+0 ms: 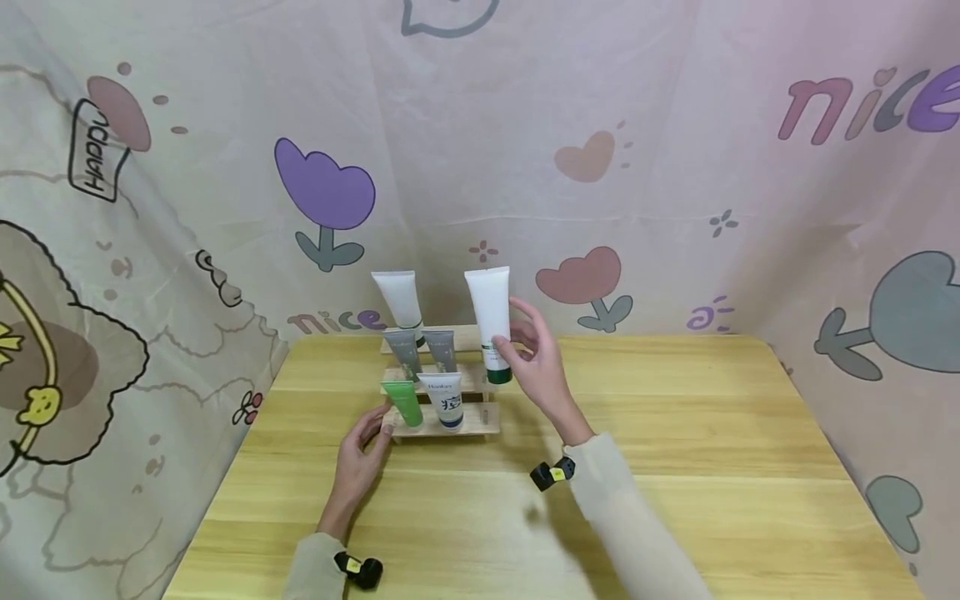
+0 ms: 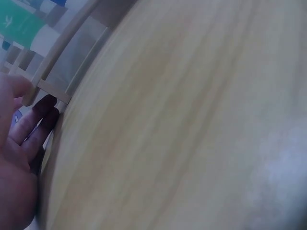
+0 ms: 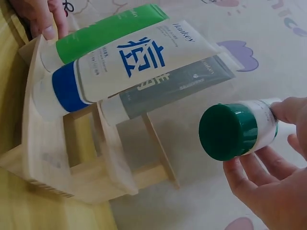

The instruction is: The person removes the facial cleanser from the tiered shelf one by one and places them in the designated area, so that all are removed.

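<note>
My right hand (image 1: 537, 361) pinches a white squeeze tube (image 1: 491, 310) near its dark green cap (image 3: 228, 132). It holds the tube upright, cap down, in front of the right side of a three-step wooden rack (image 1: 480, 418). At the rack's lower left corner, my left hand (image 1: 362, 458) grips the end of the bottom step, as the left wrist view also shows. On that step stand a small green tube (image 1: 406, 405) and a white tube with a blue cap (image 1: 444, 397). Two grey tubes (image 1: 403, 352) stand on the middle step, and another white tube (image 1: 402, 297) on the top one.
The rack stands on a light wood-grain table (image 1: 675, 433), near its back edge. Behind and at the sides hangs a pale printed cloth (image 1: 480, 150) with flowers, hearts and lettering. A small black camera (image 1: 552, 473) is strapped to the right wrist, another (image 1: 360, 570) to the left.
</note>
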{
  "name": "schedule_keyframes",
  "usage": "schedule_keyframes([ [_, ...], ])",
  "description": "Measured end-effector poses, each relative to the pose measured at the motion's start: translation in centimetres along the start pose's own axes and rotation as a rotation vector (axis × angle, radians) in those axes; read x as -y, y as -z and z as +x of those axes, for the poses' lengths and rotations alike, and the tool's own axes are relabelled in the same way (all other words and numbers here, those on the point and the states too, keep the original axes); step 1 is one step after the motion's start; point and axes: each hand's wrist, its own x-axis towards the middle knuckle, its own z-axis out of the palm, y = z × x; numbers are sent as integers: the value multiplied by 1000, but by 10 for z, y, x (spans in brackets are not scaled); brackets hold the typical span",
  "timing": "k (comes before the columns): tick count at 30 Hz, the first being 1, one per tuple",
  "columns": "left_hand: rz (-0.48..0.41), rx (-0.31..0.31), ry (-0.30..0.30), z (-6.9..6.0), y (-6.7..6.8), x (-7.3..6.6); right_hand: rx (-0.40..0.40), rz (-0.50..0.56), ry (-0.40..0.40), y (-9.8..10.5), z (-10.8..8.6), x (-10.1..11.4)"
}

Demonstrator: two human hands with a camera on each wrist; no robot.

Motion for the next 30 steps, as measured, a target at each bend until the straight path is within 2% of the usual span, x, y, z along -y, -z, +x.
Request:
schedule_keyframes([
  [3,1,-3,2,0,1,-1,-29,12,-7,3,-5,-5],
  [11,1,-5,29,-1,1,-2,-62,24,-3,11,-16,-47],
  [19,11,-7,34,-1,1,-2,-105,51,-34,16,-33,-67],
  [30,6,-11,32,-1,1,-5,-146,-5,-117,27,-47,-87],
])
